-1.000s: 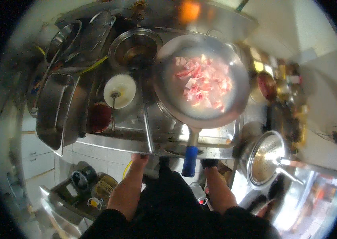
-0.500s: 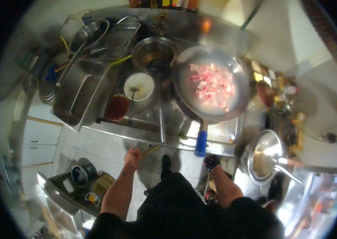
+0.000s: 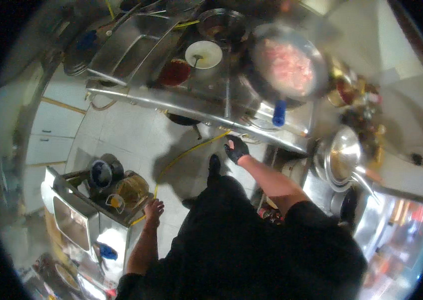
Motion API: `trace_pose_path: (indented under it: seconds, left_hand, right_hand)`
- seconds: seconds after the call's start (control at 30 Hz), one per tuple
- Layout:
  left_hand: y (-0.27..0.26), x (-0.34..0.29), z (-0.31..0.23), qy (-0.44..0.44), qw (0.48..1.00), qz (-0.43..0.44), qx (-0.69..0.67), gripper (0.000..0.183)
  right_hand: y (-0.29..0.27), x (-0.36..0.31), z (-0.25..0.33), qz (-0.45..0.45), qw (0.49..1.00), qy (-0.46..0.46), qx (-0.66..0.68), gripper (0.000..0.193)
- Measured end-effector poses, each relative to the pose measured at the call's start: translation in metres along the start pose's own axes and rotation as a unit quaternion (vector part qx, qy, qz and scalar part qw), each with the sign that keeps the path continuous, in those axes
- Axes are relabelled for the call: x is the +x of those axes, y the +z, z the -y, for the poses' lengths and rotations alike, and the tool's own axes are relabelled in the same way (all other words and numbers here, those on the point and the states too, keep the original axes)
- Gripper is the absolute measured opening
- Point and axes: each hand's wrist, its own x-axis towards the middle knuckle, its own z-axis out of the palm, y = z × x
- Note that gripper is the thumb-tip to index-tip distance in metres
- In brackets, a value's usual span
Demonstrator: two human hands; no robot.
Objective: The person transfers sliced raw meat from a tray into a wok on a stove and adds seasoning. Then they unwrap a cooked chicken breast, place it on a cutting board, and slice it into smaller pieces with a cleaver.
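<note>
My bare left hand (image 3: 154, 210) is low on the left, its fingers apart and nothing in them. It is beside a yellow hose (image 3: 157, 184) and the edge of a low side unit (image 3: 116, 214). My right hand (image 3: 236, 150), in a black glove with some skin showing, is in front of the stove's steel front edge (image 3: 181, 111); blur and dark glove hide how its fingers lie. Beyond it on the stove is a wok (image 3: 320, 60) with a blue-wrapped handle (image 3: 279, 114), holding pale pink pieces of raw meat (image 3: 289, 65).
A white bowl (image 3: 210, 59) with a ladle and a dish of red sauce (image 3: 175, 73) are on the stovetop. A steel colander (image 3: 344, 150) is at right. By my left hand are a clear tub of yellowish liquid (image 3: 130, 191) and a dark pot (image 3: 102, 175).
My view has tilted down and turned left, so the stove appears higher. My right hand has swung forward across my front; my left hand has moved nearer the side unit.
</note>
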Motion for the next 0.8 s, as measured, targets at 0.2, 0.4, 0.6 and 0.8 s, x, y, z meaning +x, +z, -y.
trace_pose_path:
  seconds: [0.2,0.4,0.6,0.8]
  left_hand:
    - [-0.035,-0.081,0.039,-0.04,0.992,-0.1,0.058,0.024]
    - [-0.014,-0.11,0.029,-0.027,0.992,-0.123,0.017,0.029]
    - [0.019,-0.096,0.0,0.001,0.99,-0.108,0.088,0.033]
    - [0.028,-0.1,0.001,0.077,0.984,-0.12,0.103,0.034]
  right_hand:
    - [0.026,0.068,0.05,0.06,0.991,-0.104,-0.052,0.056]
    - [0.048,0.098,0.069,0.013,0.995,-0.091,-0.041,0.041]
    - [0.082,0.116,0.043,-0.03,0.985,-0.152,-0.07,0.034]
    - [0.112,0.115,-0.009,-0.074,0.952,-0.259,-0.148,0.034]
